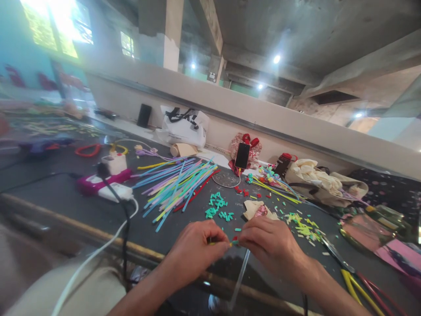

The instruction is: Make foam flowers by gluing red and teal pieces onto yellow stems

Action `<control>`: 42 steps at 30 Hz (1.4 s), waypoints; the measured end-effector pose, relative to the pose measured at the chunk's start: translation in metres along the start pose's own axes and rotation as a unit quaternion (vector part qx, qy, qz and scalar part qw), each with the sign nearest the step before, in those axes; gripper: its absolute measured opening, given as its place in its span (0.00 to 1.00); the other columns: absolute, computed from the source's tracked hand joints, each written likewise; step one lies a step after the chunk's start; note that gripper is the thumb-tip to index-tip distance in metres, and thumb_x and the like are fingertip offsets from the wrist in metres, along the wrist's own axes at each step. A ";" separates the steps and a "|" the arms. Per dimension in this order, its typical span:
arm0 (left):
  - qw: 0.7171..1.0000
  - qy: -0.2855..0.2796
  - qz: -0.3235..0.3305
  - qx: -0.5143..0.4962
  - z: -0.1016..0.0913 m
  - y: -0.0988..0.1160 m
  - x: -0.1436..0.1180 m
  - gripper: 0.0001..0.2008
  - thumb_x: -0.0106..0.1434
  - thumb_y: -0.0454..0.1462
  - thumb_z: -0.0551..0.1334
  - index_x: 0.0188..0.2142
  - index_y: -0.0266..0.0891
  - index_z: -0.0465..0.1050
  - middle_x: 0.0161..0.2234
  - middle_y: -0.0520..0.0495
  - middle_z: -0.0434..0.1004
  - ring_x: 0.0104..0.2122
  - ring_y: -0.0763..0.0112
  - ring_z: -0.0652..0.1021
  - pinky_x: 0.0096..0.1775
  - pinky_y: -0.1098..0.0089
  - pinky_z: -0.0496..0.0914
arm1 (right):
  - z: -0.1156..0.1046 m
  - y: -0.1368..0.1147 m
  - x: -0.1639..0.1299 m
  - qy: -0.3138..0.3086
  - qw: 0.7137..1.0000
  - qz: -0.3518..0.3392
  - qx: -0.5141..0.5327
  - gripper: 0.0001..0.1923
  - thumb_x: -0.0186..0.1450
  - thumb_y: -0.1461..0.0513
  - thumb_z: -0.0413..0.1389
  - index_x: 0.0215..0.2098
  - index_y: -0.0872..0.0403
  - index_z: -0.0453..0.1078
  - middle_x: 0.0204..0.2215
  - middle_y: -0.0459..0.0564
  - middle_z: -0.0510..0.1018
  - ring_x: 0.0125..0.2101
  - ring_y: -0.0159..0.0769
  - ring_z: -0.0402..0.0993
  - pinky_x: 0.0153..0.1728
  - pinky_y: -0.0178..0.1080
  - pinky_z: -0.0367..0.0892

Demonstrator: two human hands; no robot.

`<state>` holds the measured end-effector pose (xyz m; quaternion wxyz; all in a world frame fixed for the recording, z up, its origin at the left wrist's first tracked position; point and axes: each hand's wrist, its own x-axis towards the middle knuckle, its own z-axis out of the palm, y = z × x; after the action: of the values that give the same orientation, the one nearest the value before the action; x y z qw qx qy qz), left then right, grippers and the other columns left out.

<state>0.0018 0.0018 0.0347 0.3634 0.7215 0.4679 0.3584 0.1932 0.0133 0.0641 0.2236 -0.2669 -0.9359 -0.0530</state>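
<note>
My left hand [196,248] and my right hand [268,241] meet near the table's front edge, fingertips pinched together on a thin yellow stick with small teal and red bead pieces [234,241] threaded on it. A clear straw [239,275] hangs down from under my right hand. Just beyond my fingers lie loose teal cut straw pieces [216,206] and a scrap of tan paper [258,210].
A fan of long coloured straws [176,182] lies left of centre. A power strip with cables [103,182], a propped phone [242,155], a white bag [184,125], cloth [312,173], green cuttings [304,228] and scissors [348,272] surround the dark table [66,197].
</note>
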 end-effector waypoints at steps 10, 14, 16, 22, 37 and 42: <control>0.997 -0.047 -0.008 -0.065 0.002 -0.009 0.000 0.07 0.50 0.36 0.57 0.22 0.38 0.74 0.20 0.55 0.67 0.22 0.76 0.67 0.25 0.77 0.58 | -0.009 -0.003 0.004 -0.044 0.999 -0.018 0.008 0.07 0.62 0.66 0.48 0.30 0.54 0.68 0.27 0.48 0.74 0.29 0.30 0.68 0.30 0.33 0.62; 0.995 -0.050 -0.013 -0.086 0.002 -0.008 0.001 0.07 0.49 0.36 0.58 0.20 0.38 0.73 0.19 0.55 0.65 0.21 0.77 0.65 0.23 0.77 0.57 | -0.009 0.000 0.005 -0.069 0.997 -0.018 0.000 0.07 0.61 0.66 0.48 0.29 0.54 0.67 0.26 0.47 0.74 0.28 0.30 0.68 0.30 0.34 0.62; 0.994 -0.052 -0.013 -0.093 0.001 -0.007 0.001 0.07 0.49 0.36 0.58 0.20 0.38 0.73 0.19 0.55 0.65 0.21 0.77 0.65 0.23 0.77 0.57 | -0.010 0.000 0.005 -0.076 0.997 -0.020 -0.002 0.07 0.61 0.66 0.48 0.29 0.53 0.67 0.26 0.47 0.74 0.28 0.29 0.68 0.30 0.33 0.62; 0.993 -0.054 -0.021 -0.101 0.000 -0.006 0.001 0.07 0.49 0.37 0.58 0.20 0.38 0.73 0.19 0.55 0.65 0.20 0.76 0.65 0.23 0.77 0.57 | -0.012 0.000 0.008 -0.093 0.995 -0.028 -0.006 0.08 0.61 0.68 0.47 0.29 0.53 0.67 0.26 0.46 0.74 0.28 0.30 0.68 0.30 0.33 0.61; 0.996 -0.022 -0.005 -0.086 0.002 -0.008 0.000 0.08 0.49 0.38 0.58 0.21 0.38 0.74 0.20 0.53 0.68 0.21 0.75 0.67 0.24 0.76 0.59 | -0.017 0.003 0.002 -0.027 0.995 0.029 0.090 0.10 0.62 0.66 0.48 0.38 0.53 0.68 0.30 0.48 0.75 0.30 0.29 0.71 0.31 0.31 0.65; 0.993 0.017 -0.012 -0.114 0.004 -0.009 0.001 0.08 0.49 0.38 0.59 0.21 0.38 0.74 0.20 0.53 0.69 0.21 0.75 0.66 0.25 0.76 0.59 | -0.005 0.000 -0.018 0.108 0.964 0.172 0.174 0.10 0.61 0.65 0.49 0.37 0.51 0.70 0.29 0.47 0.74 0.29 0.31 0.70 0.30 0.32 0.65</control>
<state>0.0014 0.0048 0.0251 0.4395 0.6638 0.4386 0.4170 0.2087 0.0040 0.0609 0.3724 -0.3735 -0.8409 0.1211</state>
